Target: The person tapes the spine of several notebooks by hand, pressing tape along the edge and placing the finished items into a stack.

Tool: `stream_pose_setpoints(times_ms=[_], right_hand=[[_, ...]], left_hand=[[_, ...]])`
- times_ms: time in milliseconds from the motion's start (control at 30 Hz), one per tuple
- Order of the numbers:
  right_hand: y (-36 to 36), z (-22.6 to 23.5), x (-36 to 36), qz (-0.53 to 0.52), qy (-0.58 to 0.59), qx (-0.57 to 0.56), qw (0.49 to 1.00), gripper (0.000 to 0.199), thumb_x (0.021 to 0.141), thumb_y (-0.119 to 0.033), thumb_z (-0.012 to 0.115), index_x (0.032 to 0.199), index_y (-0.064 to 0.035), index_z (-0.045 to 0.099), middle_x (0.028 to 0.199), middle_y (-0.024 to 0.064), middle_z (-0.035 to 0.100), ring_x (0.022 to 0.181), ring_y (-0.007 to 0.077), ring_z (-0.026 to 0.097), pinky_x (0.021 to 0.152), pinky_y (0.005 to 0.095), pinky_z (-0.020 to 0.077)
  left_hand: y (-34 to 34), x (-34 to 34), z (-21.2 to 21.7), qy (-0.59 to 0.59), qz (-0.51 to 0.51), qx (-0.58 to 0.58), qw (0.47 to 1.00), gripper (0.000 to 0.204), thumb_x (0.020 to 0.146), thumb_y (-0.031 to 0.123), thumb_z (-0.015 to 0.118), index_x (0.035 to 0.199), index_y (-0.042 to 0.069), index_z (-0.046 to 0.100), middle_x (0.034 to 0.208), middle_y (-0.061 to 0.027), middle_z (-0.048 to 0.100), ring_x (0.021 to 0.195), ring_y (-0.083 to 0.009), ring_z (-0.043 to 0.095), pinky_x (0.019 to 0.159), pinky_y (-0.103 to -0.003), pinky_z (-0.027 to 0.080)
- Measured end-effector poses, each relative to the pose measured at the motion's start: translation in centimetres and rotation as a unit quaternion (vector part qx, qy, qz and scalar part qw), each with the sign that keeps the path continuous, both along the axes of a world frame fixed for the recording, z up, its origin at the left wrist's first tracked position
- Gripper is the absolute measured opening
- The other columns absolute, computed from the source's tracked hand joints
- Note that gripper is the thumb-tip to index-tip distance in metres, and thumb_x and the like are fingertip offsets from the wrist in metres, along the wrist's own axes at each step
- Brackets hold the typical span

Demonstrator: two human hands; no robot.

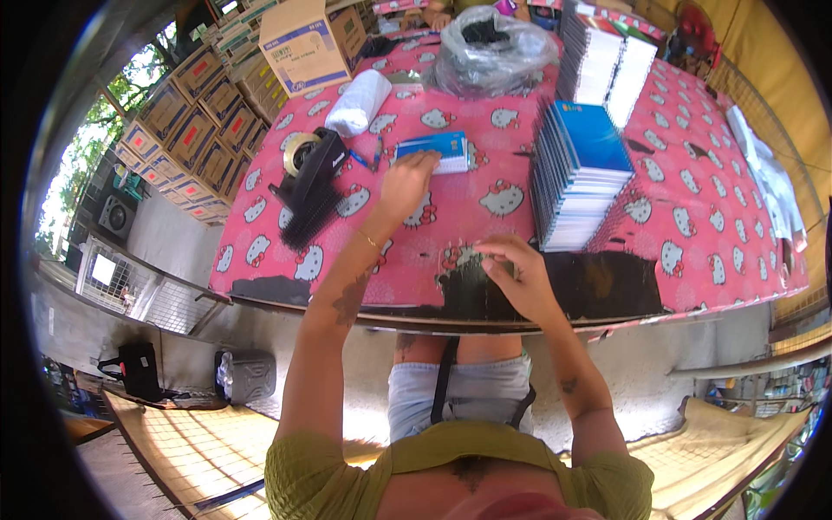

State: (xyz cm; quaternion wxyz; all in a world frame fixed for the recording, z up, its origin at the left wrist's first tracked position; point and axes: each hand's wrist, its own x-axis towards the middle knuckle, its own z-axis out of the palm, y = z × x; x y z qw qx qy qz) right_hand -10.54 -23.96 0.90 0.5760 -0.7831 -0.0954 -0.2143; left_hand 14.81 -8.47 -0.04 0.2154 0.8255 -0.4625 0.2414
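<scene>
My left hand (411,184) reaches forward over the table, its fingers closed together on the near edge of a small blue notebook (446,143) with white page edges. The thumb is hidden. Closer to the table's front edge, my right hand (520,279) hovers with nothing in it; its fingers are bent and the thumb stands apart from the index finger. To the right of the small notebook rises a tall stack of blue spiral notebooks (591,143). Two pens (378,152) lie left of the small notebook.
A black tape dispenser (324,165) stands at left, beside a dark ridged bundle (305,218). Further back are a white roll (358,102), a cardboard box (299,52), a clear plastic bag (494,65) and more spiral notebooks (594,74). The pink table cover (503,198) is torn in front.
</scene>
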Motion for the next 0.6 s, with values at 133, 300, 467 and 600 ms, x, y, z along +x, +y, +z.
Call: stream_pose_setpoints(times_ms=[133,300,467,600], right_hand=[[0.7,-0.2,0.7,0.001,0.016,0.004,1.0,0.022,0.09,-0.004,0.066,0.112,-0.0031,0.069,0.106,0.0106,0.066,0.095,0.0203,0.064,0.081,0.0288,0.0498],[0.5,-1.7,1.0,-0.029,-0.014,0.03,0.999,0.033,0.089,-0.005,0.068,0.121,-0.0047,0.065,0.11,0.0092,0.064,0.097,0.0187,0.063,0.086,0.0296,0.0499],[1.6,-1.4,2.0,-0.186,-0.106,0.017,0.977,0.054,0.09,-0.002,0.066,0.139,-0.003,0.046,0.119,0.011,0.06,0.11,0.0194,0.059,0.095,0.0321,0.0477],[0.8,-6.3,2.3,-0.066,0.026,0.084,0.994,0.055,0.088,-0.007,0.07,0.137,-0.0034,0.045,0.112,0.0125,0.061,0.103,0.0214,0.061,0.09,0.0328,0.049]], left_hand=[[0.0,0.0,-1.0,-0.136,-0.003,-0.03,0.99,0.023,0.089,0.008,0.06,0.111,0.005,0.066,0.112,-0.0132,0.069,0.101,-0.0314,0.066,0.086,-0.04,0.053],[0.9,-0.7,1.4,-0.076,0.0,-0.024,0.997,0.027,0.084,0.005,0.06,0.11,0.004,0.066,0.103,-0.0105,0.068,0.097,-0.0286,0.064,0.088,-0.042,0.049],[2.1,-10.9,3.2,-0.064,-0.052,0.064,0.994,0.032,0.081,0.007,0.064,0.113,0.006,0.065,0.097,-0.0093,0.062,0.093,-0.0284,0.061,0.096,-0.045,0.04],[2.9,-17.2,1.8,-0.066,0.04,-0.008,0.997,0.043,0.086,0.02,0.068,0.128,0.012,0.062,0.134,-0.0207,0.05,0.123,-0.039,0.05,0.107,-0.048,0.035]])
